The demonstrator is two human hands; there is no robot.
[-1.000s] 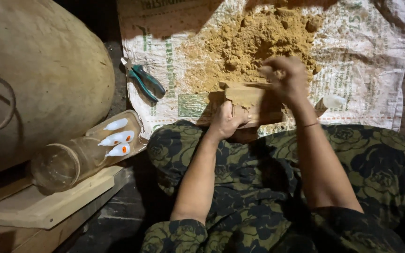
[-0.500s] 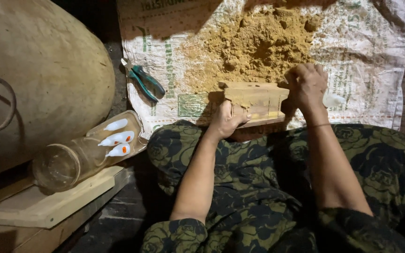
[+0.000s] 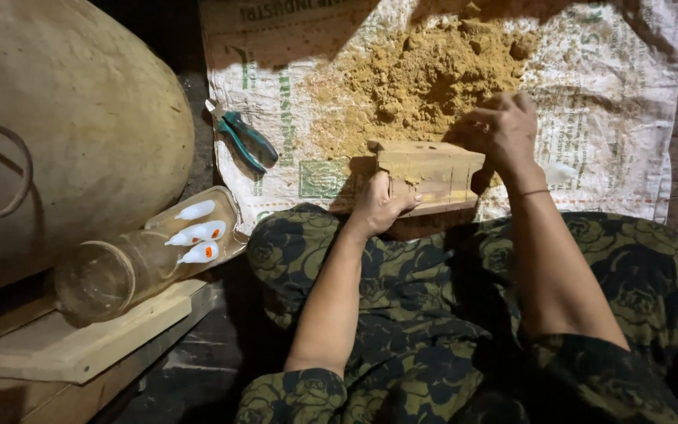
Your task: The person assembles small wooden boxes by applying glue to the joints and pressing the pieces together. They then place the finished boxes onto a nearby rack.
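A small wooden box-shaped mould (image 3: 433, 169) sits at the near edge of a pile of yellow-brown earth (image 3: 425, 78) spread on a white woven sack (image 3: 614, 118). My left hand (image 3: 382, 202) grips the mould's near left corner. My right hand (image 3: 500, 129) rests with curled fingers on the mould's far right end, touching the earth; whether it holds any earth is hidden. My legs in dark patterned cloth (image 3: 433, 298) lie below the mould.
Green-handled pliers (image 3: 243, 137) lie on the sack's left edge. A clear jar (image 3: 119, 271) lies on its side on a wooden plank (image 3: 88, 338), beside a clear tray with small white squeeze bottles (image 3: 198, 233). A large tan rounded sack (image 3: 64, 126) fills the left.
My right hand moved from the earth above the mould to its right end, then settled on the far right corner. The left hand stayed on the mould's near left side.
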